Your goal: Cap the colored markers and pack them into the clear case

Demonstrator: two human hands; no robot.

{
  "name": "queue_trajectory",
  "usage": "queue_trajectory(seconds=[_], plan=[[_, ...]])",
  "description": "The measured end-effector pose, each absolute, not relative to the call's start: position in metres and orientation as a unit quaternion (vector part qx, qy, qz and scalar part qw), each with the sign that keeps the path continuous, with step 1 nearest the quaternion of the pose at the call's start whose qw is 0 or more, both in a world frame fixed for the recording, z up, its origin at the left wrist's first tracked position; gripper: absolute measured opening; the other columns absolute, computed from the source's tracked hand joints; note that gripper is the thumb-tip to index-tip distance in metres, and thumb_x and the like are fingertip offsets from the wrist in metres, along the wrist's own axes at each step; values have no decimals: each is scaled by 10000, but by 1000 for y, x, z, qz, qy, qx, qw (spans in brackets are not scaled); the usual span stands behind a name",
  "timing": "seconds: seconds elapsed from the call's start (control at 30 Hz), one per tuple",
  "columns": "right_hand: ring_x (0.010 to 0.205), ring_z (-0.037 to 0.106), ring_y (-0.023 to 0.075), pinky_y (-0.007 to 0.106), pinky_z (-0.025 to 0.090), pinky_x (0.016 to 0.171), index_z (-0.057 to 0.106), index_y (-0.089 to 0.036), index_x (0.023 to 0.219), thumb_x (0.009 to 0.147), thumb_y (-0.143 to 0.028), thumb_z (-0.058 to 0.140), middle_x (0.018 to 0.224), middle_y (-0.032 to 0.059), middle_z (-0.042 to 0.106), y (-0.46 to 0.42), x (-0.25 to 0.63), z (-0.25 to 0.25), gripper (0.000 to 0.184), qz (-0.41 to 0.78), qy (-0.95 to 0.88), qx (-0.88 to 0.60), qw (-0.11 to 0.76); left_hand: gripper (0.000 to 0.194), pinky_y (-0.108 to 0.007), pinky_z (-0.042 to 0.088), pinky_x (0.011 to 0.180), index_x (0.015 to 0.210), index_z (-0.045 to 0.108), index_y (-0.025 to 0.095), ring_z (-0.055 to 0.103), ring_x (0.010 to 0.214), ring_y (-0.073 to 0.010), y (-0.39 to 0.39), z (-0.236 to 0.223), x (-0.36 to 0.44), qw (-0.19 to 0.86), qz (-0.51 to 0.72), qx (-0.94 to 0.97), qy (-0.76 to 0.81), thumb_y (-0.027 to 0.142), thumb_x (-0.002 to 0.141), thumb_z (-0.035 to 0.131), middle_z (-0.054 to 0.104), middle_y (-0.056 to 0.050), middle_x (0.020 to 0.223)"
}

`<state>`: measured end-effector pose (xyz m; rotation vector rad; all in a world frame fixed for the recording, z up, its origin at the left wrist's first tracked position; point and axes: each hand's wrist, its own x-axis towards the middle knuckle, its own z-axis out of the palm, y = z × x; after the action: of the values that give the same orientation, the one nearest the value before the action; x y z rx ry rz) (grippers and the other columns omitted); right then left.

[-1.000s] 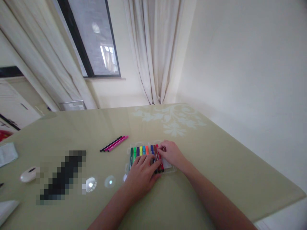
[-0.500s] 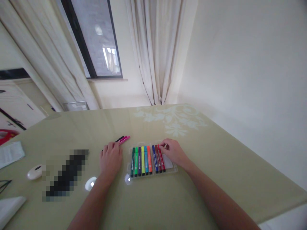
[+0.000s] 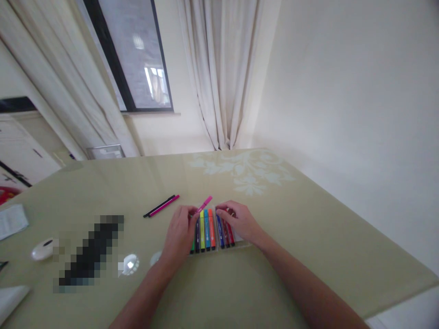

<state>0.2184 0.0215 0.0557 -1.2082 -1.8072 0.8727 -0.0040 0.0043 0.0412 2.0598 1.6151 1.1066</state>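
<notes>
My left hand (image 3: pixel 180 228) is closed around a pink marker (image 3: pixel 206 203), which slants up to the right above the left part of a clear plastic case (image 3: pixel 236 245). Green, dark purple, yellow (image 3: pixel 202 230), light blue and orange markers (image 3: pixel 211 228) stand in a row there, some partly covered by this hand. A blue marker (image 3: pixel 220 232) and two red-toned markers lie in the right section. Over their upper ends my right hand (image 3: pixel 238 218) has its thumb and fingers pinched together. What they grip, if anything, is hidden.
A black pen (image 3: pixel 159 206) and a magenta marker (image 3: pixel 164 206) lie side by side left of the case. Farther left are a pixelated dark object (image 3: pixel 91 251), a white mouse (image 3: pixel 44 249) and a folded paper (image 3: pixel 13 222). A wall borders the table's right side.
My left hand has lifted a pink marker from the group on the table and carried it right, over the case. My right hand has shifted slightly left toward the blue marker.
</notes>
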Motion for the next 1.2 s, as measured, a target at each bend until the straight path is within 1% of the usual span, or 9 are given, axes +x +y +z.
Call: queue_trajectory(seconds=[0.2, 0.3, 0.43, 0.53, 0.73, 0.83, 1.0, 1.13, 1.2], plan=[[675, 606, 136, 266, 472, 656, 778, -189, 910, 846, -541, 754, 769, 19, 704, 17, 211, 61, 359, 568, -544, -407, 464, 228, -373, 545, 834, 1103, 609, 228, 635, 957, -229, -25, 49, 26, 208, 386, 754, 489, 370, 1047, 439, 656, -71, 1050], [622, 562, 113, 252, 452, 613, 777, -193, 973, 809, -544, 783, 741, 3, 676, 21, 216, 65, 387, 558, -491, -415, 524, 316, -394, 539, 928, 1286, 566, 227, 631, 1101, -239, -32, 43, 30, 207, 341, 794, 460, 385, 1066, 402, 660, -99, 1210], [580, 533, 117, 256, 436, 556, 743, -189, 1038, 767, -552, 805, 693, -12, 635, 34, 235, 66, 458, 488, -487, -455, 564, 554, -513, 426, 1117, 1481, 458, 229, 536, 1311, -309, -37, 32, 35, 116, 231, 880, 399, 506, 1006, 529, 585, -116, 1443], [560, 540, 124, 256, 439, 531, 714, -175, 1060, 796, -545, 764, 672, -9, 634, 40, 246, 61, 457, 468, -515, -495, 520, 642, -516, 401, 1133, 1521, 421, 239, 516, 1327, -315, -36, 28, 35, 81, 182, 897, 394, 526, 972, 591, 572, -102, 1471], [537, 584, 133, 246, 470, 515, 723, -160, 1057, 861, -440, 714, 624, -9, 644, 41, 245, 46, 342, 441, -595, -540, 400, 580, -496, 428, 1089, 1502, 447, 261, 533, 1282, -301, -33, 32, 32, 58, 178, 889, 417, 471, 983, 598, 591, -101, 1428], [601, 644, 142, 246, 510, 567, 732, -170, 1058, 871, -346, 721, 721, 22, 716, 39, 241, 42, 256, 387, -637, -559, 364, 487, -500, 444, 1058, 1458, 500, 326, 541, 1261, -298, -33, 34, 33, 42, 166, 897, 407, 390, 987, 607, 594, -77, 1397], [662, 659, 135, 250, 517, 644, 733, -171, 979, 847, -215, 738, 842, 40, 743, 36, 239, 46, 139, 273, -689, -582, 334, 431, -510, 454, 1045, 1400, 558, 348, 535, 1269, -305, -34, 35, 35, 27, 151, 903, 402, 328, 974, 627, 577, -77, 1394], [678, 669, 141, 250, 510, 657, 717, -165, 989, 851, -196, 738, 820, 33, 741, 35, 239, 48, 144, 272, -682, -589, 339, 459, -525, 458, 1042, 1419, 535, 335, 537, 1268, -314, -35, 34, 35, 22, 149, 903, 402, 310, 971, 629, 569, -85, 1409], [669, 663, 141, 251, 499, 653, 725, -171, 934, 871, -192, 716, 791, 27, 739, 35, 239, 47, 67, 273, -687, -584, 335, 440, -519, 457, 1047, 1413, 541, 328, 539, 1272, -310, -35, 34, 35, 19, 154, 903, 400, 317, 979, 617, 570, -89, 1405]])
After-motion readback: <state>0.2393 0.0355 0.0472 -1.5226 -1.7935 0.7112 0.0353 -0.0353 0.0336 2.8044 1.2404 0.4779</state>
